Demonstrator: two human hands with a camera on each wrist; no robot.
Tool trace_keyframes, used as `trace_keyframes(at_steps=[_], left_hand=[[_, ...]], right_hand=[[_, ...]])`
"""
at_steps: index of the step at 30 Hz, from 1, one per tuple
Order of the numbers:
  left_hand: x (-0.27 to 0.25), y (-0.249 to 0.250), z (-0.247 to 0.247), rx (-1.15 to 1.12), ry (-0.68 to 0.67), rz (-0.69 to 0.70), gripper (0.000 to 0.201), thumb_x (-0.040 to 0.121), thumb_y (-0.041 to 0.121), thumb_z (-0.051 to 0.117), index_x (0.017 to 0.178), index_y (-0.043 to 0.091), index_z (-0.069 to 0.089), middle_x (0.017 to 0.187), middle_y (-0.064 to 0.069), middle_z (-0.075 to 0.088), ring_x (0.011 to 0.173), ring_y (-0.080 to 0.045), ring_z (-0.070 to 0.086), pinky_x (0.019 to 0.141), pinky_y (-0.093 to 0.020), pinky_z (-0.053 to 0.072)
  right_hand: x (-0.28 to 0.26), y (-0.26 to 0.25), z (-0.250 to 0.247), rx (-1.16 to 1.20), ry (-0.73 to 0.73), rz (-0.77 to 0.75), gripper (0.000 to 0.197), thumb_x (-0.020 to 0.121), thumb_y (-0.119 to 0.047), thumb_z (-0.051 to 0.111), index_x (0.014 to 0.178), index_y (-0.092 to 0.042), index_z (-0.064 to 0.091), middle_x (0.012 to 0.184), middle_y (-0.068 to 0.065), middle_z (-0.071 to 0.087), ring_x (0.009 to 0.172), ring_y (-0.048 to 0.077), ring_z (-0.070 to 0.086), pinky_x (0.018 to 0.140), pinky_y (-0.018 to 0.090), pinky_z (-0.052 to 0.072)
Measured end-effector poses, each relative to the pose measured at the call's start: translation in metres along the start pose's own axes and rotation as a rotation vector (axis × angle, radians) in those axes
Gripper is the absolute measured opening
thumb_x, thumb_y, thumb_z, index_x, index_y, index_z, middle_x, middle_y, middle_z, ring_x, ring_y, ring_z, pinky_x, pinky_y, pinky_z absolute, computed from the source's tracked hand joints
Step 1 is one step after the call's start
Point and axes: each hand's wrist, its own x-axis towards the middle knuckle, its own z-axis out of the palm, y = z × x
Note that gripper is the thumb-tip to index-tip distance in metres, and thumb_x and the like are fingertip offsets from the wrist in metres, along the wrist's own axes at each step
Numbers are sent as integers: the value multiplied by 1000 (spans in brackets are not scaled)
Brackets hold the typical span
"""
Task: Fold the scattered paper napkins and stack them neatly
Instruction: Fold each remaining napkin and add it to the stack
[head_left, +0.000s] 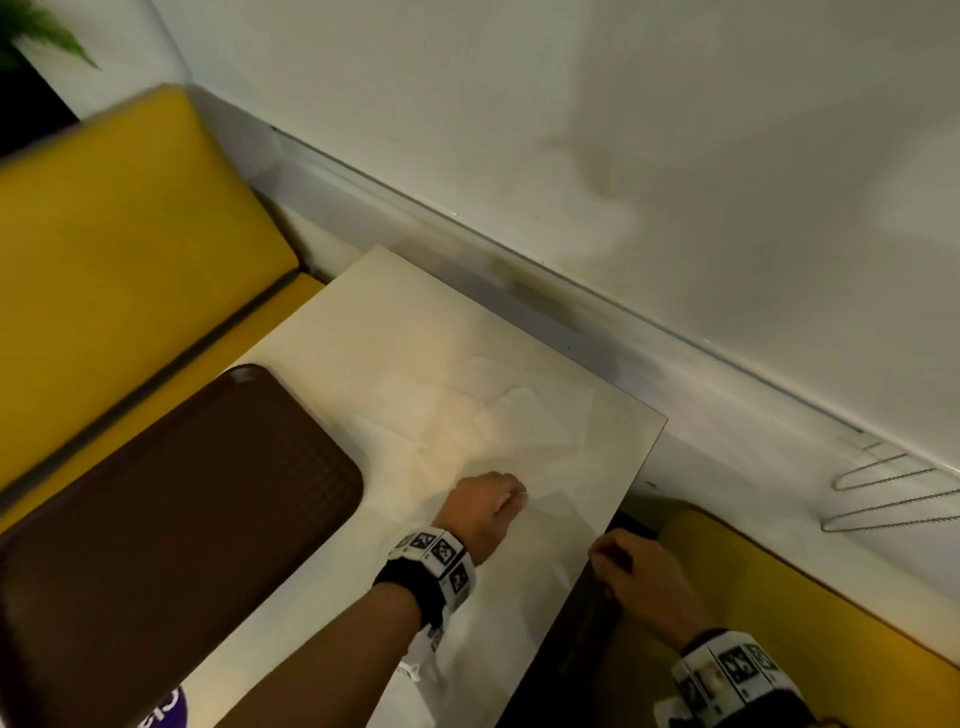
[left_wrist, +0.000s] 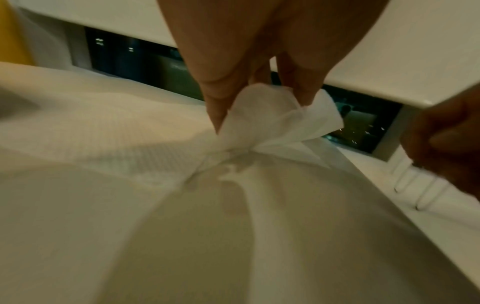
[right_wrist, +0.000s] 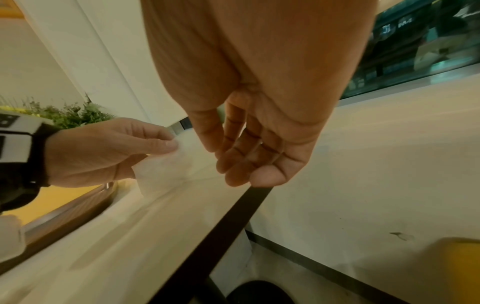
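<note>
A white wall (head_left: 675, 130) fills the space beyond the pale surface (head_left: 332, 332), and yellow seats (head_left: 119, 249) stand at two of its ends. A brown tray (head_left: 171, 514) lies on the surface, taking up the side away from the wall. Between the tray and the wall, white paper napkins (head_left: 498, 415) lie spread and overlapping on the surface, hard to tell apart from it in the head view. A purple round thing (head_left: 166, 709) shows just beside the tray, cut by the picture's edge. A bent wire (head_left: 893, 493) sits by the wall past the surface's dark edge.

The left hand (head_left: 485, 506) is over the napkins, beside the tray. The left wrist view shows what the head view blurs: its fingers (left_wrist: 221, 98) pinch a bunched corner of one napkin (left_wrist: 272, 123), lifted off the sheets below. The right hand (head_left: 636, 577) is at the surface's dark edge, away from the tray; the right wrist view shows its fingers (right_wrist: 249, 156) loosely curled and holding nothing, and a green plant (right_wrist: 70, 115) behind the left hand
</note>
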Motion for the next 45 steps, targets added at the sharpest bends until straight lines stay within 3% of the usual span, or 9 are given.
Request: trace_keyframes(at_steps=[5, 9, 13, 16, 20, 23, 28, 41, 45], left_hand=[[-16, 21, -58, -452, 276, -53, 9, 89, 12, 66, 94, 10, 73, 81, 10, 70, 72, 13, 60, 73, -6, 42], [-52, 43, -127, -951, 502, -45, 6, 86, 7, 64, 87, 4, 69, 71, 1, 69, 64, -7, 62, 60, -20, 50], [-105, 53, -175, -1334, 651, -67, 17, 94, 10, 48, 89, 3, 62, 92, -11, 72, 83, -20, 70, 70, -32, 60], [-144, 47, -187, -1370, 761, -111, 29, 95, 15, 48, 114, -4, 57, 118, -18, 67, 109, -30, 64, 88, -43, 56], [-193, 40, -187, -1438, 729, -109, 33, 94, 28, 44, 109, 6, 63, 107, -13, 70, 96, -26, 68, 74, -39, 59], [-214, 28, -190, -1339, 652, -130, 54, 80, 43, 64, 118, 5, 59, 115, -20, 64, 103, -37, 62, 83, -48, 51], [-210, 22, -181, -1084, 596, -212, 26, 82, 15, 68, 107, 6, 66, 107, -20, 71, 94, -38, 68, 82, -49, 54], [-213, 15, -193, -964, 524, -75, 29, 85, -3, 58, 112, 4, 66, 107, -13, 73, 94, -32, 71, 73, -42, 60], [-209, 10, -194, -928, 583, -41, 20, 75, 4, 64, 93, 3, 74, 93, -19, 74, 80, -34, 69, 68, -42, 55]], right_hand=[[15, -25, -9, 211, 69, 0, 8, 94, -20, 56, 97, -26, 59, 90, 0, 68, 78, 12, 66, 76, 31, 57], [33, -88, -15, 611, 43, -6, 27, 92, -26, 59, 119, -24, 54, 114, 5, 66, 100, 18, 63, 89, 43, 53], [20, -167, -18, 1213, -300, -172, 48, 84, -36, 61, 126, -15, 52, 128, 11, 61, 119, 31, 57, 102, 52, 41], [-4, -207, -17, 1215, -397, -312, 53, 80, -28, 69, 125, -5, 55, 124, 16, 62, 110, 35, 59, 98, 55, 44], [-29, -229, -10, 935, -358, -373, 27, 90, -10, 54, 114, -15, 65, 115, 8, 68, 105, 31, 64, 88, 48, 55], [-42, -231, -6, 712, -296, -421, 21, 95, -12, 51, 109, -18, 64, 101, 4, 70, 90, 21, 69, 78, 39, 60], [-52, -221, -5, 480, -201, -389, 10, 93, -12, 56, 91, -6, 64, 73, 9, 65, 59, 13, 63, 58, 25, 57], [-62, -199, -25, 850, -222, -415, 23, 75, -12, 69, 98, -10, 73, 102, 8, 74, 92, 24, 71, 74, 30, 60], [-59, -190, -29, 811, -205, -491, 9, 80, 0, 66, 75, -3, 72, 102, 12, 73, 101, 31, 66, 77, 34, 57]])
